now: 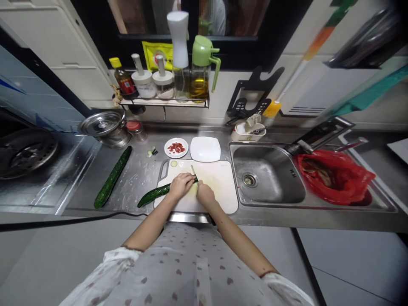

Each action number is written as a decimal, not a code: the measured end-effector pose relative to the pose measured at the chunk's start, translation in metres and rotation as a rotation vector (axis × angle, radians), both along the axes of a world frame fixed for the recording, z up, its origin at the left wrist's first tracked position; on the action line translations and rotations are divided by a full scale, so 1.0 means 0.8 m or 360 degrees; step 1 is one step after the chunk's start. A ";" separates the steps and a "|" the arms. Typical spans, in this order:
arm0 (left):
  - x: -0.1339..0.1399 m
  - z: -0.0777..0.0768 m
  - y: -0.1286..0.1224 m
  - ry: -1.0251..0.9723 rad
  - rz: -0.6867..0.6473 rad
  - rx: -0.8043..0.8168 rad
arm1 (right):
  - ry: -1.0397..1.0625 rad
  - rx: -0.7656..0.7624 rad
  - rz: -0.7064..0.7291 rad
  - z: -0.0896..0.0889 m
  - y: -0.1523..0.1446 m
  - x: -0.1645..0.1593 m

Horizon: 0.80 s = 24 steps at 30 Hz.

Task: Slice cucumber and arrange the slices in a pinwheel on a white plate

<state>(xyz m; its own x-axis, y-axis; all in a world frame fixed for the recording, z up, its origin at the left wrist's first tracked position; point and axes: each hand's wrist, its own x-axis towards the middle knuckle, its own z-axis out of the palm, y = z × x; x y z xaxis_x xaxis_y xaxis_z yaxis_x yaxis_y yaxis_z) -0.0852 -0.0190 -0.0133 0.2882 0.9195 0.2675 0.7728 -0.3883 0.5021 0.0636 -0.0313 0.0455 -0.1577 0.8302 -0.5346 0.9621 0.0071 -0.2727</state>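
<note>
My left hand [181, 185] presses a dark green cucumber [154, 195] against the white cutting board [219, 199], its fingers closed over the end near the board's middle. The cucumber's other end sticks out past the board's left edge. My right hand [205, 194] is closed around a knife [193, 170], whose narrow blade points away from me, right at the cucumber's end. My fingers hide the handle and most of the cut. One pale cucumber slice [174, 163] lies at the board's upper left corner.
A second cucumber [113, 176] lies to the left. Behind the board are a plate with chopped red pieces [176, 148] and a white plate [205, 149]. To the right are the sink [267, 174] and a red bag [338, 178]; a lidded pot [106, 128] stands back left.
</note>
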 end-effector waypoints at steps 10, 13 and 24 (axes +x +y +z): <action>0.001 0.003 -0.001 0.0021 0.0022 -0.0005 | 0.0028 -0.0008 0.0010 -0.006 0.006 -0.002; 0.001 0.003 -0.002 0.0021 0.0015 0.0002 | 0.0018 0.0002 0.0013 -0.005 0.005 -0.003; 0.001 0.003 -0.002 0.0040 0.0017 0.0003 | -0.0042 0.0020 0.0034 -0.008 -0.024 0.012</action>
